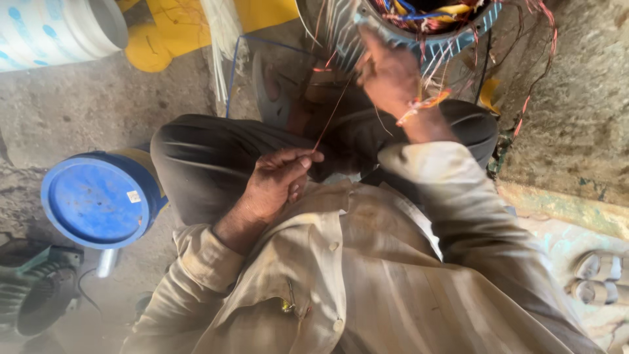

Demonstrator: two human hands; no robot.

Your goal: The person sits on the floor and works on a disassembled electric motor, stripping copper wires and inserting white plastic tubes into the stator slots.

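over the lap of the seated person, the left hand (278, 180) sits low and near the body, its thumb and forefinger pinched shut on a thin copper wire (331, 117). from that pinch the wire runs taut, up and to the right, toward the round motor stator (400, 23) at the top of the view. the right hand (386, 72) is raised against the stator's lower rim, its back toward the camera and fingers pressed in among the windings; whether it is gripping anything there cannot be told, since the fingertips are hidden. a coloured thread (422, 105) is tied at that wrist. loose reddish wire ends (537, 39) hang from the stator's right side. so the wire lies between the two hands, its lower end in the left fingers, its upper end lost near the right hand. beside the left knee stands a blue drum (98, 200), and a white bucket (59, 29) is at the upper left corner, well apart from both hands.
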